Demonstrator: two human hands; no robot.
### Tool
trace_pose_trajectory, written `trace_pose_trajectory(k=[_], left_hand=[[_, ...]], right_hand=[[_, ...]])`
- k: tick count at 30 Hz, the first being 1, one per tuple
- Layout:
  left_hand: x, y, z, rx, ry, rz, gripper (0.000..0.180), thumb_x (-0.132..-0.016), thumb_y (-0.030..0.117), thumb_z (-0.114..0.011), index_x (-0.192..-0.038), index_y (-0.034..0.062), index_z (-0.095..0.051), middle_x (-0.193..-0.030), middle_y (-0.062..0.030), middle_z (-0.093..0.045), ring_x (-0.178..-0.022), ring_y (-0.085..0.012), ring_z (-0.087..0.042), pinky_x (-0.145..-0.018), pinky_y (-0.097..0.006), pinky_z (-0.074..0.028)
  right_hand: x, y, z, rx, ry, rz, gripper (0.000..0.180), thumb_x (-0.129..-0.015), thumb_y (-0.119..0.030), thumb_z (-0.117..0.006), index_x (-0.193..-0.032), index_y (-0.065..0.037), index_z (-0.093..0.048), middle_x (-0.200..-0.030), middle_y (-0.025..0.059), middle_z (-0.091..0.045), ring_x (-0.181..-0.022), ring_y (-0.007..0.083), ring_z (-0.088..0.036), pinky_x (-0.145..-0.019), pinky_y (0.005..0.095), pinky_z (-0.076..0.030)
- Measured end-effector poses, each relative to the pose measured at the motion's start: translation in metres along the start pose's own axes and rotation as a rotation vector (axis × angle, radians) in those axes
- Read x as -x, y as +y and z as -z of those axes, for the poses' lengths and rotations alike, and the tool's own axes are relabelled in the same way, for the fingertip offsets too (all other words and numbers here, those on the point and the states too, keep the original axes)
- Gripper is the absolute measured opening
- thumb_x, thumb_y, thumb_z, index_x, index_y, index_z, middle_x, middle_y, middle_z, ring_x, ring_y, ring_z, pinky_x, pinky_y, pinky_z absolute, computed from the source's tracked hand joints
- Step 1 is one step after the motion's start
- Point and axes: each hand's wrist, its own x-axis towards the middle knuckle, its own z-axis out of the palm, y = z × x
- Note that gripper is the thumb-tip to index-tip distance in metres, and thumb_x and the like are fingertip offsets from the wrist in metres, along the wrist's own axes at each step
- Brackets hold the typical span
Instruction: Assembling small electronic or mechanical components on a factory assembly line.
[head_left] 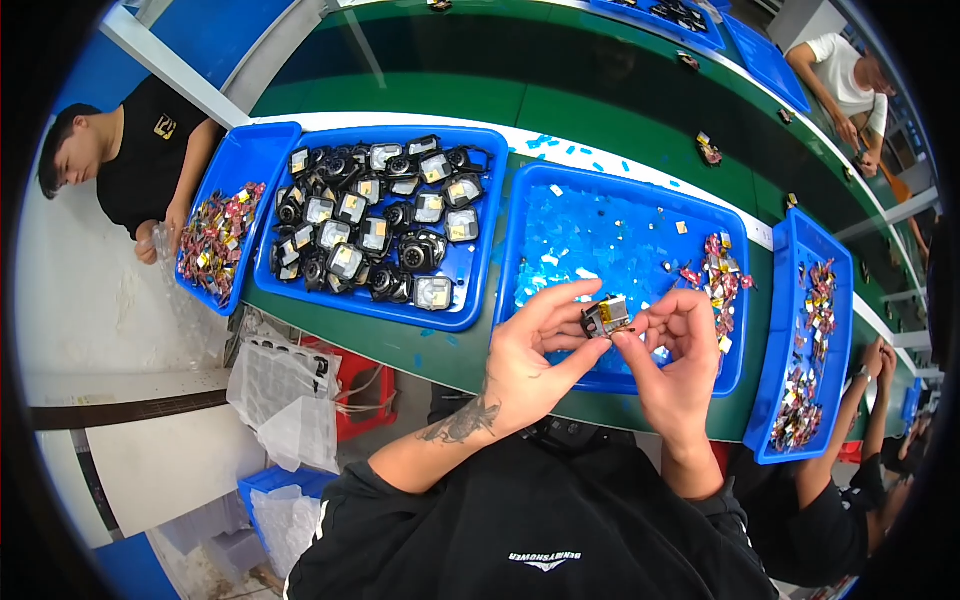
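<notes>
My left hand (532,352) is closed round a small black electronic module (606,316) with a silver block and a strip of yellow tape. The thumb and fingers of my right hand (676,362) pinch at the module's right side, near a thin wire or edge too small to make out. Both hands are over the front part of a blue tray (735,386), which holds many small blue film pieces (590,235). Along that tray's right side lies a heap of small parts with red wires and silver blocks (722,275).
Left of it, a blue tray (470,315) holds many black modules (375,235). More blue trays with red-wired parts stand at the far left (215,235) and right (765,430). Loose parts (709,149) lie on the green belt beyond. Co-workers are at left (150,165) and right (840,85).
</notes>
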Motion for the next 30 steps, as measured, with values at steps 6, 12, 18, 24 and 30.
trace_pose_trajectory(k=[6, 12, 18, 24, 30], left_hand=[[-0.002, -0.005, -0.003, -0.002, 0.013, -0.005, 0.051, -0.082, -0.01, -0.068, -0.127, -0.0003, -0.046, -0.112, -0.0164, -0.065, -0.101, -0.0166, -0.065, -0.084, -0.027, -0.055], [-0.003, -0.01, -0.001, 0.108, -0.01, 0.008, 0.044, -0.083, -0.01, -0.067, -0.121, 0.0006, -0.046, -0.108, -0.015, -0.064, -0.099, -0.0163, -0.065, -0.085, -0.027, -0.054], [-0.008, -0.014, 0.011, 0.152, -0.014, 0.017, 0.039, -0.086, -0.009, -0.064, -0.119, 0.0013, -0.047, -0.106, -0.0122, -0.065, -0.096, -0.0145, -0.066, -0.081, -0.026, -0.053], [-0.01, 0.003, 0.007, -0.206, 0.077, -0.12, 0.05, -0.084, -0.002, -0.067, -0.13, 0.0017, -0.048, -0.119, -0.0166, -0.061, -0.105, -0.0236, -0.065, -0.084, -0.033, -0.054], [-0.019, 0.048, 0.117, -1.518, 0.267, -0.273, 0.053, -0.071, 0.016, -0.079, -0.12, 0.0066, -0.06, -0.115, -0.0095, -0.061, -0.108, -0.0319, -0.052, -0.094, -0.042, -0.044]], right_hand=[[-0.001, 0.003, 0.001, 0.004, 0.007, -0.014, 0.039, -0.077, 0.008, -0.073, -0.105, -0.004, -0.048, -0.086, 0.0036, -0.06, -0.076, 0.0062, -0.056, -0.063, 0.0194, -0.044], [0.0, 0.0, -0.003, -0.024, -0.032, -0.094, 0.04, -0.078, 0.009, -0.071, -0.11, -0.003, -0.049, -0.098, 0.0058, -0.055, -0.086, 0.0085, -0.056, -0.067, 0.0208, -0.053], [-0.002, -0.005, -0.014, -0.136, -0.067, -0.123, 0.038, -0.08, 0.012, -0.067, -0.111, -0.001, -0.05, -0.101, 0.0056, -0.055, -0.092, 0.01, -0.057, -0.075, 0.0229, -0.056], [-0.028, 0.002, -0.012, -0.014, -0.104, -0.039, 0.036, -0.08, 0.01, -0.065, -0.111, -0.004, -0.054, -0.099, 0.0026, -0.055, -0.093, 0.0095, -0.058, -0.074, 0.0221, -0.054], [-0.212, 0.051, 0.022, -0.065, -0.152, -0.235, 0.037, -0.079, 0.002, -0.07, -0.113, 0.0, -0.055, -0.083, 0.0069, -0.067, -0.072, 0.0125, -0.064, -0.069, 0.0237, -0.052]])
